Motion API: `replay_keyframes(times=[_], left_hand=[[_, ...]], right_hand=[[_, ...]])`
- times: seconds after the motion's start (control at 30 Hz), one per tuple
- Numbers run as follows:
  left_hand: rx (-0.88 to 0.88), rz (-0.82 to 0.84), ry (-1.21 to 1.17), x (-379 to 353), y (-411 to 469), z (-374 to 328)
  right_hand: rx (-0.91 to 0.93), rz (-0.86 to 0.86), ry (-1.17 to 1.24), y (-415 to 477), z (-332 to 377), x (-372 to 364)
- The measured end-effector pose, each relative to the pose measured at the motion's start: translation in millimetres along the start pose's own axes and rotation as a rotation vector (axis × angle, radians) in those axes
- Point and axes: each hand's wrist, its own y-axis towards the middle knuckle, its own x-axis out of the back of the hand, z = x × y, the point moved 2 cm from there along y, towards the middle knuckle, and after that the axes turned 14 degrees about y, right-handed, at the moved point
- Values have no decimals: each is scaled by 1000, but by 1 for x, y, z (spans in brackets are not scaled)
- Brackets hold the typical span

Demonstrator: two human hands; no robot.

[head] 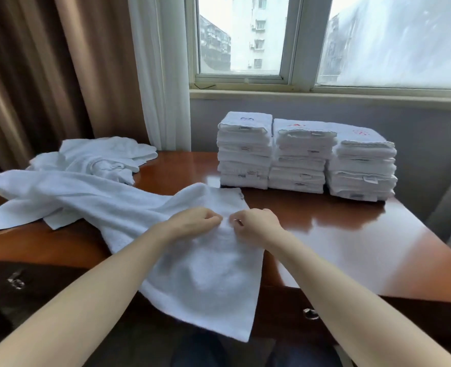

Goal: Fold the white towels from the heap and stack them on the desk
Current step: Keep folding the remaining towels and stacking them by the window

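A white towel lies spread over the front edge of the wooden desk, its lower end hanging off toward me. My left hand and my right hand sit close together on the towel's middle, each with curled fingers pinching the cloth. A heap of unfolded white towels lies at the desk's left. Three stacks of folded white towels stand side by side at the back of the desk under the window.
Brown and white curtains hang behind the heap at the left. A window sill runs behind the stacks. Drawer handles show on the desk's front. Bare glossy desk surface lies right of my hands.
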Motion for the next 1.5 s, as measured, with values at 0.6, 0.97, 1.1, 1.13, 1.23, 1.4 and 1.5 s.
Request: replay_keyframes(times=[0.6,0.97,1.1,1.13,1.23,1.4,1.5], left_hand=[[-332,-39,169,-13,41,-134],[-112,-153,243,-8,38,-67],[-165,-176,156,-18,46,-75],[-184,-182,153,-19,48,-83],[-244,-189,169,-26,57,-114],[-356,-204,168,-38,68,-177],[-409,-229,168,-44,74,-213]], right_hand=[[-315,-149,154,-64,-98,46],[-391,-141,207,-24,-78,29],[-385,-178,130,-25,-88,38],[-394,-199,124,-28,-95,42],[-437,-270,105,-43,-125,51],[-542,-371,92,-80,-177,74],[-595,-421,67,-99,-200,88]])
